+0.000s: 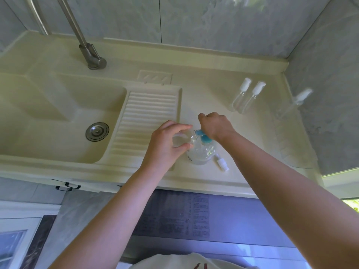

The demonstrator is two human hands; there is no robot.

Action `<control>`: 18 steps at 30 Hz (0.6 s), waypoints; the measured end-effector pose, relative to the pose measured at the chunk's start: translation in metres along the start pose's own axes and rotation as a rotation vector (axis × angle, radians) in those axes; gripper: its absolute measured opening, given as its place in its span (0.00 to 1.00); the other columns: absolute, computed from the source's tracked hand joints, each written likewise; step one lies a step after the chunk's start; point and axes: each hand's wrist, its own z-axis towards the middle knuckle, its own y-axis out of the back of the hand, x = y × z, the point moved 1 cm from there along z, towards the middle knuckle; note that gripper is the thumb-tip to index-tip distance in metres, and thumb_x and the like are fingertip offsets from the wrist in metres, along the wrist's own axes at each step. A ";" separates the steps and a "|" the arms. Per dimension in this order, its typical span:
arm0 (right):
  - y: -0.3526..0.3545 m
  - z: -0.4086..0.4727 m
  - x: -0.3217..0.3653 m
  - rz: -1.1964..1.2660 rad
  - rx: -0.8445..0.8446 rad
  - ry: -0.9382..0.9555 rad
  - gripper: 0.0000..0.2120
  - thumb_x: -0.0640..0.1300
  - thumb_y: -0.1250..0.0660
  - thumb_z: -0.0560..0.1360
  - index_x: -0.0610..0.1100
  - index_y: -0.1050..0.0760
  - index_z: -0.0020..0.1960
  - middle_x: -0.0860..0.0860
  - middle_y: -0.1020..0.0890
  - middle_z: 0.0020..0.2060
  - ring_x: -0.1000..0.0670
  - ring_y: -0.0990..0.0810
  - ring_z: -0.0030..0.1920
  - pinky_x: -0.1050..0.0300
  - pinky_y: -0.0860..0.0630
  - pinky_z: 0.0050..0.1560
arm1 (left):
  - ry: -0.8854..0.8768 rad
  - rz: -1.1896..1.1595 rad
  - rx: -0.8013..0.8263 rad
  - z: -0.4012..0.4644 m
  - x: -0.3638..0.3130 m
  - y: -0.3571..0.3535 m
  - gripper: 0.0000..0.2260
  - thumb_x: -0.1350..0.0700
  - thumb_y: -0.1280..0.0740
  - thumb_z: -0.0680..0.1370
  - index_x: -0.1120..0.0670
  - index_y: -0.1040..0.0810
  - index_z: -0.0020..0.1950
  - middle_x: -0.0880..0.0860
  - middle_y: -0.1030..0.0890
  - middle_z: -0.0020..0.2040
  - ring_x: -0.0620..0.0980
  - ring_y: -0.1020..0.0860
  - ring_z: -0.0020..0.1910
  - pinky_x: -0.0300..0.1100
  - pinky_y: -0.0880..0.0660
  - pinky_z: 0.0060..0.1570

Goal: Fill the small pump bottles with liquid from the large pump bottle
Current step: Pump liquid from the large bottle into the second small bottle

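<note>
The large clear pump bottle [202, 154] with a blue pump head [203, 136] stands on the cream counter [213, 98] near its front edge. My right hand [215, 126] rests on top of the blue pump, fingers closed over it. My left hand [167, 144] holds a small clear bottle [181, 140] tilted, its open mouth at the blue spout. A small white pump cap [221, 162] lies on the counter just right of the large bottle. Two small capped bottles [247, 96] stand at the back right, and a third [300, 99] stands near the right wall.
A cream sink basin [58, 117] with a metal drain [97, 131] lies to the left, with a ribbed washboard slope [147, 115] beside my left hand. A metal tap [91, 55] rises at the back. Tiled walls close the back and right side.
</note>
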 end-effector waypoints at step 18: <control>0.002 -0.002 0.005 0.019 0.049 -0.044 0.14 0.48 0.48 0.78 0.40 0.29 0.44 0.43 0.26 0.40 0.42 0.27 0.42 0.52 0.30 0.44 | 0.010 -0.016 -0.004 0.000 -0.001 0.001 0.21 0.62 0.20 0.66 0.52 0.17 0.58 0.48 0.20 0.52 0.41 0.19 0.48 0.26 0.30 0.53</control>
